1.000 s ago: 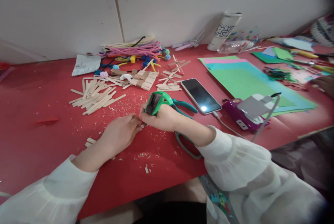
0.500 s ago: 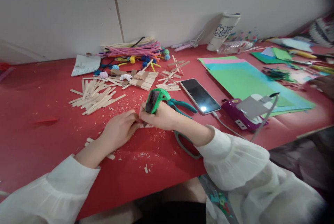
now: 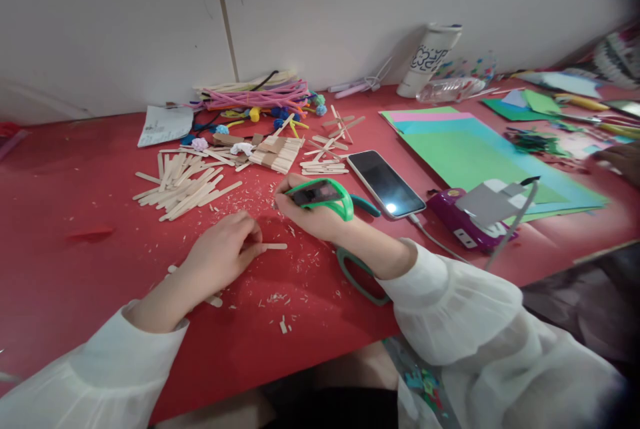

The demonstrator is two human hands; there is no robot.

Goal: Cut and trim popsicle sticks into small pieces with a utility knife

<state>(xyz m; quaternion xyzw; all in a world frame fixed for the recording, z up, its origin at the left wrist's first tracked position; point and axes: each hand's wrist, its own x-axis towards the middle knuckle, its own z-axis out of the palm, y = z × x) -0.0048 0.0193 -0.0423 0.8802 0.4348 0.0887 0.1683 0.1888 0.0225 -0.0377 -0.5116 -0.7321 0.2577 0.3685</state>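
My left hand is closed, pinching a short wooden craft stick between thumb and fingers. The stick's rounded end points right, low over the red table. Held in my right hand is what looks like a green-and-black utility knife, its handle lying back over the hand. The tip is hidden by my fingers, up and to the right of the stick and apart from it. Wood shavings are scattered around both hands. More craft sticks lie partly under my left wrist.
Behind my hands lie a pile of craft sticks, a banded bundle and pipe cleaners. A teal handle and a grey-green loop handle flank my right forearm. Rightward are a phone, purple adapter, paper and another person's hand.
My right hand has drawn up and away from my left with the knife, whose handle has tipped back rightward. The craft stick in my left hand now shows.
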